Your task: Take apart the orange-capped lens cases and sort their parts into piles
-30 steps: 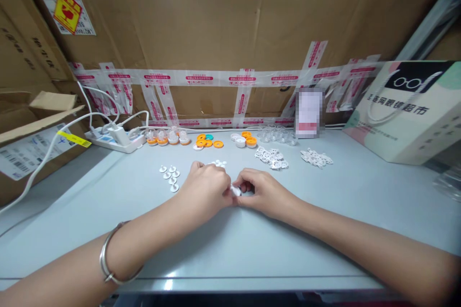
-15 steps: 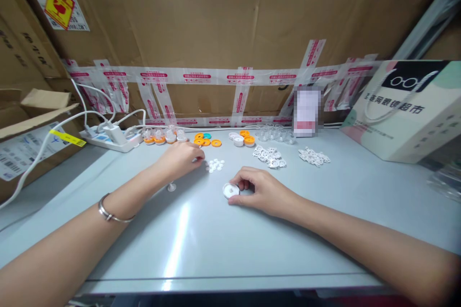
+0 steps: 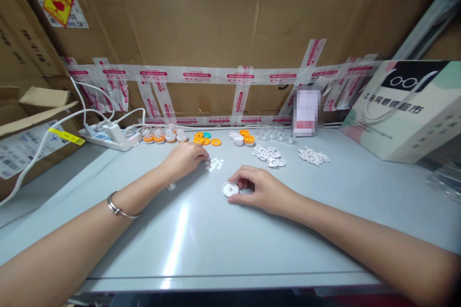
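Observation:
My right hand [image 3: 257, 187] pinches the edge of a round white plastic base [image 3: 230, 189], which lies flat with its hollow side up and a small raised part in its middle. My left hand [image 3: 188, 159] is at the near left edge of a pile of small white discs [image 3: 216, 165], thumb and fingers drawn together. Its fingertips touch or nearly touch the discs; whatever they pinch is too small to make out. Partly behind the left wrist, a small white piece [image 3: 171, 186] stands on the table.
Along the back are clear-domed pieces [image 3: 159, 135], orange rings [image 3: 216, 142], white and orange bases [image 3: 248, 140] and clear domes [image 3: 275, 133]. White lattice pieces [image 3: 270, 156] form two piles. A power strip [image 3: 118, 142] and carton [image 3: 25, 153] sit left, a paper bag [image 3: 392, 129] right.
My left hand has moved slightly right, its fingertips closing in on the white discs. My right hand keeps its hold on the white base in nearly the same place.

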Available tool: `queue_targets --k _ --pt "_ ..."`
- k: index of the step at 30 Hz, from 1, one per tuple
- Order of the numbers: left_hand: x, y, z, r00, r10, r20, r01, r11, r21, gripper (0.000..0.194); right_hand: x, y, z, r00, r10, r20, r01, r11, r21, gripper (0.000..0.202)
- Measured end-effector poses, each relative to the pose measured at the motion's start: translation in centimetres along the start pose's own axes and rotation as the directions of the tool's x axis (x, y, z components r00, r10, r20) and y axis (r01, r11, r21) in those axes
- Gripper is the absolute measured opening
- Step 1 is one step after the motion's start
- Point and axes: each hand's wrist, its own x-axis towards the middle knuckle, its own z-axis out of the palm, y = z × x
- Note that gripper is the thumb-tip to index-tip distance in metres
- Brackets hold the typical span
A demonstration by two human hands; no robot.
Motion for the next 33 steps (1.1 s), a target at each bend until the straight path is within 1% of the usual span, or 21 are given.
queue_targets --k 2,4,5,7,9,11,12,14,16,20,22,25,27,30,33 --pt "-0.2 0.4 -0.4 0.998 -0.027 -0.055 0.025 0.999 -0.039 0.024 0.0 0.0 0.0 1.000 0.001 0.004 -0.001 1.000 0.012 0.024" --pt "-0.6 1.3 -1.1 0.994 -0.035 -0.103 0.021 0.991 -0.135 0.022 0.1 0.1 -0.1 1.000 -0.003 0.010 0.003 1.000 0.023 0.027" --pt "-0.8 1.8 -1.4 0.995 -0.021 -0.099 0.000 0.979 -0.202 0.021 0.1 0.1 -0.1 1.000 -0.005 0.014 0.004 1.000 0.027 0.028" --pt "-1.3 3.0 -2.0 0.998 0.057 -0.021 -0.061 0.942 -0.331 0.020 0.1 0.2 -0.2 1.000 -0.004 0.018 0.004 0.999 0.033 0.030" --pt "-1.8 4.1 -2.1 0.985 0.148 0.088 -0.101 0.911 -0.401 0.030 0.1 0.4 -0.2 1.000 0.005 0.019 -0.006 0.999 0.048 0.031" --pt "-2.0 4.7 -1.8 0.970 0.184 0.158 -0.105 0.906 -0.409 0.039 0.1 0.5 -0.2 1.000 0.019 0.024 -0.021 0.997 0.075 0.032" --pt "-2.1 4.9 -1.5 0.968 0.181 0.172 -0.099 0.910 -0.402 0.039 0.1 0.5 -0.3 0.999 0.023 0.026 -0.025 0.996 0.089 0.033" --pt "-2.2 5.1 -1.0 0.970 0.165 0.179 -0.083 0.914 -0.396 0.033 0.1 0.6 -0.3 0.999 0.024 0.028 -0.027 0.994 0.110 0.033" --pt "-2.3 5.1 -0.6 0.972 0.157 0.174 -0.075 0.913 -0.401 0.026 0.2 0.5 -0.4 0.999 0.019 0.027 -0.021 0.995 0.102 0.028" --pt "-2.3 5.2 -0.1 0.984 0.122 0.130 -0.063 0.920 -0.386 0.020 0.2 0.2 -0.6 1.000 0.009 0.003 -0.009 1.000 0.012 0.016" --pt "-2.4 5.3 0.2 0.990 0.083 0.112 -0.035 0.927 -0.374 0.020 0.2 0.1 -0.7 1.000 0.012 -0.006 -0.013 1.000 -0.021 0.014" --pt "-2.4 5.4 0.4 0.993 0.029 0.112 0.017 0.922 -0.388 0.022 0.4 -0.2 -0.9 1.000 0.001 0.014 0.000 0.998 -0.058 0.015" --pt "-2.5 5.4 0.5 0.993 0.009 0.114 0.037 0.917 -0.396 0.023 0.7 -0.5 -1.0 1.000 -0.001 0.027 0.004 0.994 -0.112 0.015" --pt "-2.5 5.5 0.4 0.994 -0.005 0.113 0.050 0.914 -0.402 0.022 1.3 -0.9 -1.1 0.999 0.032 0.038 -0.024 0.980 -0.197 0.011" --pt "-2.5 5.6 0.4 0.992 -0.010 0.122 0.059 0.911 -0.408 0.022 1.8 -1.4 -1.3 0.992 0.082 0.094 -0.058 0.969 -0.242 0.008"
